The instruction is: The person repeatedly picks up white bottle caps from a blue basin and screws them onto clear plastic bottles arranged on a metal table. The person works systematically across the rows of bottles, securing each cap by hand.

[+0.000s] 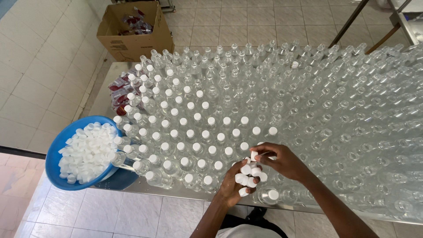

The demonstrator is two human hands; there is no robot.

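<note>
1. My left hand (232, 181) is cupped around a small heap of white caps (247, 178), fingers curled to keep them from spilling.
2. My right hand (282, 161) pinches a single cap (254, 155) between thumb and fingertips, just above the bottles at the near edge of the desk (145, 187).
3. To do this well, I judge it best to seat each cap square on a neck and press straight down, working row by row so no bottle is skipped, and to keep the cupped hand level.
4. The capped bottles (185, 132) stand in a block on the left side; the open clear bottles (335, 105) fill the rest, packed tight, touching one another.
5. One bottle just below my hands (273, 194) already wears a cap.
6. A blue bowl (55, 152) at the desk's left corner is heaped with more white caps.
7. A cardboard box (132, 42) on the floor beyond holds red packets; more red packets (118, 90) lie at the desk's left edge.
</note>
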